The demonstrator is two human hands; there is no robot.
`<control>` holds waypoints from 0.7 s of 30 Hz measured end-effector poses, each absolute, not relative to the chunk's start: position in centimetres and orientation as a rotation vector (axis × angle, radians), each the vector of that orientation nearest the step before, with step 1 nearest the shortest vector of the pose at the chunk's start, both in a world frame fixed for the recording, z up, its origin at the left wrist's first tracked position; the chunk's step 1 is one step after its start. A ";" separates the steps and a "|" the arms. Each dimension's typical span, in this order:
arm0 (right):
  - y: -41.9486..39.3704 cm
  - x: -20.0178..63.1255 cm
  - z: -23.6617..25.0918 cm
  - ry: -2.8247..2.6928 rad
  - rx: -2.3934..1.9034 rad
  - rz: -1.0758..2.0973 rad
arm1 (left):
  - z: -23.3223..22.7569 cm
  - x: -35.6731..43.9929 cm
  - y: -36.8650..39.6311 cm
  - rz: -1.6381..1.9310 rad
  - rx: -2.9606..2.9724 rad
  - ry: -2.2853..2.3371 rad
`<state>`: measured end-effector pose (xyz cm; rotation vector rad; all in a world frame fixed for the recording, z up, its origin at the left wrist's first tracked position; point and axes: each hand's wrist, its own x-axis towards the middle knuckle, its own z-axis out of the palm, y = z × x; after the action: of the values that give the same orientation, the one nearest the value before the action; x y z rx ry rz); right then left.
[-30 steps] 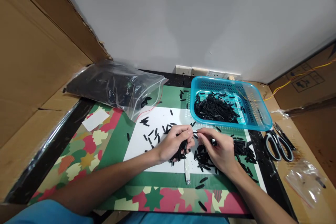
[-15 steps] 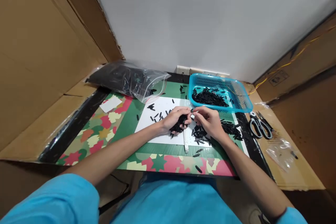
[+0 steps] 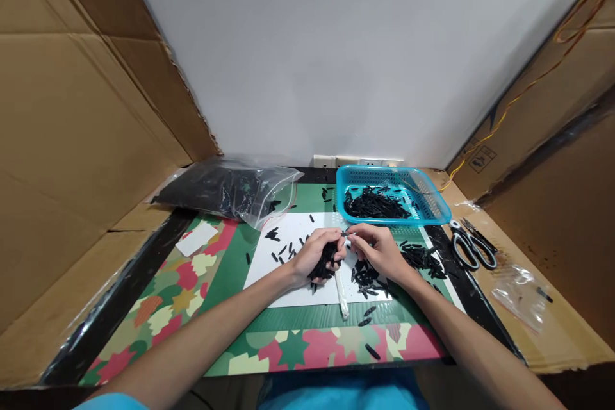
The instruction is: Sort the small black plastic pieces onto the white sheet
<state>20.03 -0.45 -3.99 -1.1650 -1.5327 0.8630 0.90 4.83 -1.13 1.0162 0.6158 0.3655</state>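
A blue basket sits at two o'clock from the left hand, the right hand at three. The left clenches a bunch of black strips, the right pinches seemingly one strip; should the left slacken, the bunch could spill.

Basket: at rear right, with pieces inside. Bag: at rear left, partly over the mat. Sheet: on the mat, before these 2 (more pieces lie on it). Card: left of the sheet. Scissors: right of the mat. Pouch: before the scissors. Sockets: behind the basket.
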 end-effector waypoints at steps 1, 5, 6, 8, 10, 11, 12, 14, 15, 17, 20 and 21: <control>-0.5 20.1 -4.0 -1.536 -1.170 0.869 | -1.2 0.9 4.8 0.369 1.012 0.617; -0.8 20.3 -3.9 -1.551 -1.199 0.883 | -1.5 0.8 4.9 0.366 0.983 0.617; -0.9 20.3 -3.8 -1.556 -1.209 0.882 | -1.6 0.8 4.9 0.365 0.977 0.618; -1.1 20.3 -3.7 -1.572 -1.230 0.871 | -1.6 0.9 4.8 0.359 0.984 0.619; -1.1 20.4 -3.6 -1.591 -1.252 0.851 | -1.6 1.0 4.7 0.353 1.000 0.626; -1.2 20.4 -3.6 -1.600 -1.264 0.835 | -1.5 1.1 4.7 0.357 0.999 0.630; -1.2 20.5 -3.5 -1.608 -1.278 0.813 | -1.4 1.1 4.7 0.365 0.986 0.635; -1.2 20.6 -3.2 -1.628 -1.309 0.756 | -1.2 1.0 4.8 0.388 0.930 0.648; -1.3 20.7 -3.1 -1.651 -1.321 0.727 | -1.0 0.9 5.0 0.397 0.894 0.655; -1.3 20.8 -2.7 -1.733 -1.315 0.695 | -0.7 0.5 5.4 0.403 0.827 0.666; -1.5 20.7 -2.2 -2.030 -1.210 0.681 | -0.2 -0.4 6.3 0.438 0.750 0.680; -1.6 20.5 -2.0 -2.154 -1.161 0.668 | -0.1 -0.6 6.5 0.457 0.732 0.684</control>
<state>20.50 -1.60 -2.04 -1.1611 -2.1537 0.6683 -0.60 6.48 -0.09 0.7320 0.6838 0.4567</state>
